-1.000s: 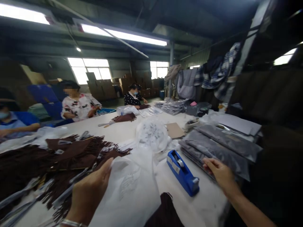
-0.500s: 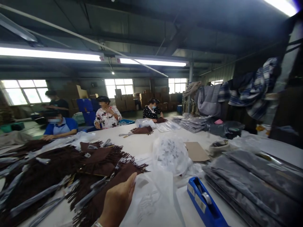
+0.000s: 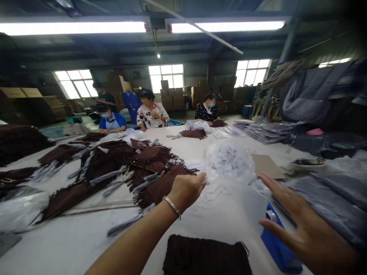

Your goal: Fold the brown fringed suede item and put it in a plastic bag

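My left hand [image 3: 185, 190], a bracelet on its wrist, pinches the far edge of a clear printed plastic bag [image 3: 226, 202] that lies spread over the white table [image 3: 86, 244]. My right hand [image 3: 298, 221] hovers open, fingers spread, just right of the bag and above a blue tape dispenser [image 3: 275, 240]. A dark brown knitted piece [image 3: 206, 256] lies at the near table edge under the bag's near side. Brown fringed bags [image 3: 134, 168] are heaped to the left of my left hand.
A bundle of clear bags [image 3: 231, 160] and a cardboard sheet [image 3: 266, 166] lie beyond. Grey packed stacks [image 3: 329, 194] fill the right side. Three seated people [image 3: 150, 114] work at the far end, another person stands behind. Clothes hang at right.
The camera turned left and down. My left hand moved forward with the plastic bag, spreading it out. My right hand came back into view, open over the tape dispenser.
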Demonstrator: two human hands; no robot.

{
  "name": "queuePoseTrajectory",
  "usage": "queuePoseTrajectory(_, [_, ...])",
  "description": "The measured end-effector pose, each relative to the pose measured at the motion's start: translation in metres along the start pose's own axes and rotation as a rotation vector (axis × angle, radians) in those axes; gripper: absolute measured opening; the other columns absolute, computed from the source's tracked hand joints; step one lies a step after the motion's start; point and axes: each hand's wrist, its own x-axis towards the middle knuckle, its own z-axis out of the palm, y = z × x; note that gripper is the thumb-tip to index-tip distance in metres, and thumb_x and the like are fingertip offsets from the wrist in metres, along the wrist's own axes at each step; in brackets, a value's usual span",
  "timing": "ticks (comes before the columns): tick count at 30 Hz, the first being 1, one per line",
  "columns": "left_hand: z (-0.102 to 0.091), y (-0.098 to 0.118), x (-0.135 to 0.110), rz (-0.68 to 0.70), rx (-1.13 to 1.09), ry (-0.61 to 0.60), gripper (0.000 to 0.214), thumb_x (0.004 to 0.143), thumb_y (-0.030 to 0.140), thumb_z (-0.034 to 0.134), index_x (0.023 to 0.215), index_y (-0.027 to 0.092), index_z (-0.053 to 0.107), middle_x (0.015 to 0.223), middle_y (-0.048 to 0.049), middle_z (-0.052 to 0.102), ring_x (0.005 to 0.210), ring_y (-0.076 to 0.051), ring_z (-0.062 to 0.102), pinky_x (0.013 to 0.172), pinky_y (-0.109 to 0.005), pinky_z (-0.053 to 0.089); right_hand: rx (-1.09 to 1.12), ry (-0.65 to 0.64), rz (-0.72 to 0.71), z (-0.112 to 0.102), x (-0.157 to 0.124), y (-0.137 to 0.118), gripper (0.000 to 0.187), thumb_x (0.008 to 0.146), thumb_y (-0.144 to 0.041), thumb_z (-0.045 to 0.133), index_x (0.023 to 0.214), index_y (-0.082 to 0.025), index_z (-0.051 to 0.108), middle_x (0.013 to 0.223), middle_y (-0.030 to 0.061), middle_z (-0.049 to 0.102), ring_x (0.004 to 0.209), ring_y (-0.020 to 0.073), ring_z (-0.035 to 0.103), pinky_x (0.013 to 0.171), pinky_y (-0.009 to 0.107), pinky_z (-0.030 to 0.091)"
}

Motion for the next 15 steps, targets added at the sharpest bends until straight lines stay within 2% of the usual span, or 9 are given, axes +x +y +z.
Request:
queuePoseTrajectory(1, [-0.002,0.001,0.0,0.021,-0.025,-0.03,0.026,0.089,0.037,0.049,0.109,0.023,0.059,0.074,-0.0075,0.068,0.066,-0.021,0.064,0.058,-0.025,0.04,-0.089,-0.055,-0.12,0.006,0.014,-0.012,0.08,0.069,-0.052,0.062,0.141,-0.032,0.032,0.137,0.002,0.046,0.121,0.0334,0.043,0.106,0.046,0.029])
queuePoseTrajectory(2, [-0.003,0.002,-0.001,0.042,-0.046,-0.06,0.029,0.088,0.042,0.051,0.105,0.021,0.06,0.074,-0.0085,0.068,0.067,-0.022,0.064,0.059,-0.025,0.04,-0.187,-0.125,-0.197,0.015,0.026,-0.021,0.071,0.075,-0.044,0.06,0.139,-0.029,0.036,0.128,0.0059,0.054,0.114,0.0322,0.048,0.101,0.046,0.035])
queuePoseTrajectory(4, [-0.005,-0.003,-0.008,0.069,-0.058,-0.13,0.034,0.085,0.048,0.053,0.094,0.017,0.061,0.07,-0.0099,0.066,0.067,-0.023,0.063,0.06,-0.026,0.041,-0.361,-0.276,-0.219,0.034,0.042,-0.027,0.044,0.079,-0.022,0.052,0.123,-0.026,0.055,0.099,0.0074,0.063,0.094,0.0277,0.057,0.083,0.041,0.045])
queuePoseTrajectory(6, [-0.004,-0.016,-0.022,0.07,-0.012,-0.222,0.026,0.087,0.039,0.053,0.082,0.015,0.061,0.067,-0.0104,0.064,0.066,-0.023,0.063,0.061,-0.028,0.043,-0.449,-0.372,-0.207,0.049,0.04,-0.017,0.04,0.076,-0.01,0.045,0.107,-0.025,0.064,0.085,0.0059,0.062,0.082,0.024,0.058,0.071,0.036,0.046])
queuePoseTrajectory(9, [0.001,-0.043,-0.055,-0.038,0.11,-0.327,0.013,0.084,0.013,0.048,0.08,0.015,0.06,0.072,-0.0102,0.065,0.07,-0.023,0.063,0.063,-0.029,0.044,-0.399,-0.327,-0.193,0.059,0.007,0.02,0.049,0.073,-0.01,0.045,0.116,-0.028,0.061,0.091,0.0055,0.062,0.087,0.0231,0.058,0.075,0.035,0.047])
queuePoseTrajectory(12, [0.015,-0.063,-0.097,-0.332,0.115,-0.297,0.018,0.083,0.013,0.046,0.09,0.017,0.061,0.082,-0.0094,0.067,0.077,-0.022,0.064,0.066,-0.029,0.044,-0.227,-0.238,-0.016,0.069,-0.044,0.059,0.059,0.068,-0.019,0.048,0.124,-0.035,0.055,0.104,0.004,0.062,0.096,0.0252,0.059,0.077,0.036,0.049])
queuePoseTrajectory(15, [0.042,-0.062,-0.137,-0.639,-0.167,-0.189,0.027,0.09,0.026,0.039,0.082,0.018,0.064,0.078,-0.0075,0.068,0.073,-0.02,0.063,0.063,-0.028,0.043,0.017,-0.154,0.384,0.093,-0.09,0.079,0.059,0.065,-0.027,0.052,0.123,-0.036,0.056,0.12,0.0006,0.059,0.106,0.0292,0.057,0.08,0.038,0.051])
